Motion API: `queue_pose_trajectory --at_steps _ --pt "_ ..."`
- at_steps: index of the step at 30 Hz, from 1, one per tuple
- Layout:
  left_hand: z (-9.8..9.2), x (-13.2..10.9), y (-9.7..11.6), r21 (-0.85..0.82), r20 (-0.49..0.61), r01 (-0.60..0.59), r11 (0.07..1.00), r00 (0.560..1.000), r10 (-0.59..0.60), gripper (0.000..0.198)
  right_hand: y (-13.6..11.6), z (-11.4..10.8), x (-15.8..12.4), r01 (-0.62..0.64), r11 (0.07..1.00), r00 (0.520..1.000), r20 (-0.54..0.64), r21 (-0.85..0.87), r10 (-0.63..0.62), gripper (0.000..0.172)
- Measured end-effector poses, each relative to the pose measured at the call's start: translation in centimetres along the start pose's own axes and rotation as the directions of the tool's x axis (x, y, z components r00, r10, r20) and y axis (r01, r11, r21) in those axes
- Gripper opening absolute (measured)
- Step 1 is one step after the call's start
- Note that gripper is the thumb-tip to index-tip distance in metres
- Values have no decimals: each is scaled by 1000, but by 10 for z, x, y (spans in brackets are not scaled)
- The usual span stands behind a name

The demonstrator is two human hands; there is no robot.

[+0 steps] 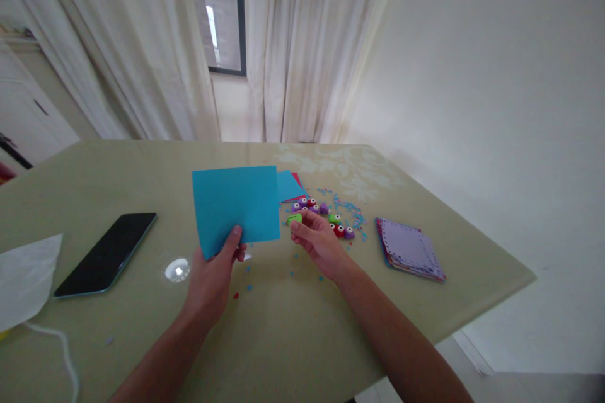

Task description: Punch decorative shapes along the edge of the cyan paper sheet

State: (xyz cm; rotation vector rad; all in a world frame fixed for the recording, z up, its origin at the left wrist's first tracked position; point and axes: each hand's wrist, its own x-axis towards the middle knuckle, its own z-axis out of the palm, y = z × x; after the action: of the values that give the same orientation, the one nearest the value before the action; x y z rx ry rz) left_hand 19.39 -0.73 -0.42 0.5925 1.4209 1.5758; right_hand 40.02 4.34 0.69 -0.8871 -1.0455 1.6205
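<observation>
My left hand (212, 274) pinches the lower edge of a blue paper sheet (236, 204) and holds it up above the table. My right hand (317, 240) is closed on a small green paper punch (293, 219) just right of the sheet. Behind it lie several small punches (316, 206), purple, red and green, among scattered blue paper bits (347, 206). More blue and red sheets (289, 186) lie flat behind the held sheet.
A black phone (106, 253) lies at the left, beside a white paper sheet (23, 280) and a cord. A stack of punched purple-topped papers (409, 249) sits at the right. The pale green table (283, 327) ends near a wall at right; curtains hang behind.
</observation>
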Motion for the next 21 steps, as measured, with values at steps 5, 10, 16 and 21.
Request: queue_pose_trajectory --at_steps 5,10,16,21 --pt "10 -3 3 -241 50 94 966 995 -84 32 -5 -1 1 36 998 999 -28 45 -35 50" --pt "17 -9 12 -382 163 169 909 980 -114 32 -2 -3 0 24 1000 1000 1 -1 -24 41" --pt "11 -15 3 -79 324 152 985 939 -119 58 6 1 0 83 995 994 73 -46 -79 43" --pt "0 -6 2 157 325 10 988 944 -62 57 -3 -5 -2 112 963 994 23 -244 -110 46"
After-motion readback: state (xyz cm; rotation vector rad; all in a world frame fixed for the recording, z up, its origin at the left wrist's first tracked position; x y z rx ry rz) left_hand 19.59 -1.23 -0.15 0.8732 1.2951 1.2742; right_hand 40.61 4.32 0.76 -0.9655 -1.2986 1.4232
